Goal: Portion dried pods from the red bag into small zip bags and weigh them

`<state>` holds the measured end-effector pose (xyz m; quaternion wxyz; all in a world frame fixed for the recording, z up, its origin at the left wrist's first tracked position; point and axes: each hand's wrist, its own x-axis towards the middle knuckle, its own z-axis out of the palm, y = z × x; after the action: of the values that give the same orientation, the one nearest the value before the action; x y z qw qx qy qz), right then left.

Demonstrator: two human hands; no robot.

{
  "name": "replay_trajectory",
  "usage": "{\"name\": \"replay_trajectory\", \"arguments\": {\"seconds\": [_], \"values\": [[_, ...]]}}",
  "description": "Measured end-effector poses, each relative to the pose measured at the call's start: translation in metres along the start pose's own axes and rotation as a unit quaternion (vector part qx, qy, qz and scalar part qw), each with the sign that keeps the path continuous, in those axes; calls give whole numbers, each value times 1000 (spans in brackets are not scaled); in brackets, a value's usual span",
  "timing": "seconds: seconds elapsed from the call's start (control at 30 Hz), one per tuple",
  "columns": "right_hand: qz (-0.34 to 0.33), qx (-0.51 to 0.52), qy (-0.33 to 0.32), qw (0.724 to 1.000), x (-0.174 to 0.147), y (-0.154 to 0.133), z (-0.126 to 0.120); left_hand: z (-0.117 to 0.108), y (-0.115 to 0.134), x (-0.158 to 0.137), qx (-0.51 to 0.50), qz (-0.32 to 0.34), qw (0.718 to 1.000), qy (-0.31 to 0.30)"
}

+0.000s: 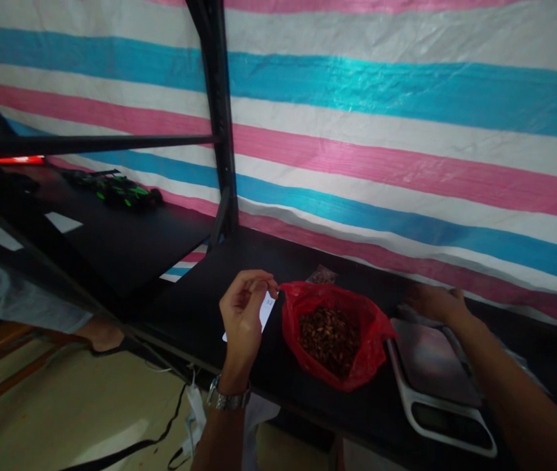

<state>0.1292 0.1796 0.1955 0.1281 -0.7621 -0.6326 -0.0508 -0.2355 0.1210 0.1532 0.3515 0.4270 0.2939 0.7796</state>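
Observation:
A red plastic bag (381, 340) stands wide with its mouth up, and small brown pieces (330, 340), perhaps seeds or dried spice, fill its bottom. At the bag's left rim, my left hand (245, 307) pinches the red plastic between thumb and fingers. Partly behind that hand lies a white card (266, 311) with small print. My right hand (430, 302), smeared by motion, is beyond the kitchen scale (432, 360), over clear plastic (413, 313); its grip cannot be made out. A small clear packet (323, 275) of brown pieces lies behind the red bag.
The black shelf (263, 255) carries these things, with a striped sheet (381, 150) behind it. A black metal post (220, 118) rises at its left corner. Green-and-black toy cars (125, 190) stand on the neighbouring shelf. Another person's leg (27, 294) shows at far left.

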Motion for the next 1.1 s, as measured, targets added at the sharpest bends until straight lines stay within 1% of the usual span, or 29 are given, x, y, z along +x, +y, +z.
{"name": "replay_trajectory", "arguments": {"seconds": [0.07, 0.17, 0.23, 0.27, 0.33, 0.37, 0.43, 0.5, 0.57, 0.63, 0.67, 0.7, 0.77, 0.83, 0.9, 1.0, 1.1], "values": [[-41, -2, -60, 997, 6, -27, 3, 0, 1, 0, 10, 1, 1000, 2], [-130, 25, -125, 983, 18, -85, 18, 1, 3, -1, 32, 9, 999, 5], [-174, 45, -144, 973, 25, -121, 32, 2, 5, 0, 50, 15, 999, 2], [-185, 51, -150, 970, 28, -135, 38, 3, 7, 0, 57, 18, 998, -1], [-191, 58, -156, 968, 31, -151, 46, 4, 10, 0, 65, 24, 998, -7], [-186, 60, -153, 969, 32, -153, 47, 5, 12, 0, 68, 27, 997, -10], [-165, 65, -132, 975, 32, -149, 42, 8, 17, -2, 77, 29, 996, -25], [-138, 77, -98, 983, 29, -136, 26, 14, 22, -6, 90, 26, 994, -50], [-111, 97, -63, 987, 19, -120, 3, 23, 27, -12, 103, 14, 991, -83], [-85, 127, -23, 988, -1, -108, -25, 35, 30, -18, 121, -18, 985, -122], [-66, 180, 13, 981, -14, -105, -37, 42, 29, -22, 131, -42, 980, -144], [-65, 222, 45, 972, -29, -103, -48, 48, 28, -25, 142, -67, 974, -164], [-68, 259, 101, 958, -59, -105, -61, 61, 24, -31, 158, -115, 960, -200], [-81, 247, 123, 958, -85, -112, -63, 70, 18, -37, 158, -151, 949, -227], [-92, 220, 150, 959, -102, -118, -57, 75, 12, -40, 147, -174, 944, -239], [-113, 193, 190, 956, -113, -122, -41, 75, 6, -41, 126, -197, 942, -240], [-131, 182, 200, 954, -113, -121, -29, 71, 3, -39, 105, -217, 938, -248]]}}
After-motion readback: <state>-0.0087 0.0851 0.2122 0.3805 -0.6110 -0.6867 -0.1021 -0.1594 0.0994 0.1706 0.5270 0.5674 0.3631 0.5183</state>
